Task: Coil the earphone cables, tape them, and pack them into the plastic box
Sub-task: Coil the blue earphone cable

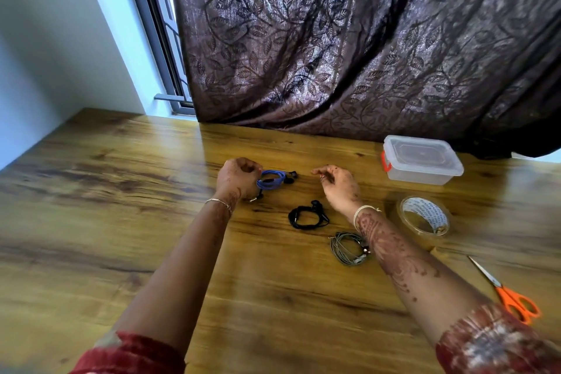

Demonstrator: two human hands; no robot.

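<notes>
the blue earphone coil [271, 181] lies on the table [121, 191] well to the left of the plastic box [422, 159], its earbuds sticking out on the side facing the box. the left hand [239, 177] grips the far-from-box edge of that coil, fingers curled round the bunched loops. the right hand [338, 185] hovers between the coil and the box, fingers loosely curled and holding nothing that i can see.

the cable looks light, thin and springy, so the loops would likely spread if let go. the best hold is probably a pinch across all the strands at one spot, leaving the opposite side bare for tape; the earbuds and plug are the delicate parts and are better not pulled on.

a black earphone coil [306, 217] sits left of the box and nearer the person, and a grey earphone coil [349, 247] nearer still, partly under the right forearm. the tape roll [423, 215] lies just in front of the box, and the scissors [504, 291] further towards the person. the box has its lid on, so it seems it must be opened before packing. the forearm over the grey coil could drag it.
</notes>
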